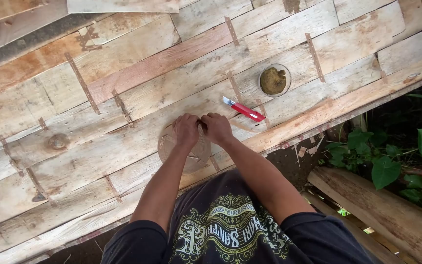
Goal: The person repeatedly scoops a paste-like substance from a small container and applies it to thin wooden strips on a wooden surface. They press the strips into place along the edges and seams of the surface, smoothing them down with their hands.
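A round, flat brown disc (199, 155), like cardboard or thin wood, lies on the plank tabletop (98, 142) near its front edge. My left hand (186, 130) and my right hand (217, 128) are side by side on the disc's far edge, fingers curled and pinching something small between them; what it is stays hidden under the fingers. A red utility knife (243, 109) with its blade out lies just right of my right hand. Beyond it stands a small round tin (274, 80) of brownish paste.
The tabletop is patched from pale and reddish wooden planks joined with thin metal strips. Its front edge runs diagonally past my body. To the right, loose boards (382, 210) lean below the table, with green leafy plants (391, 156) behind them.
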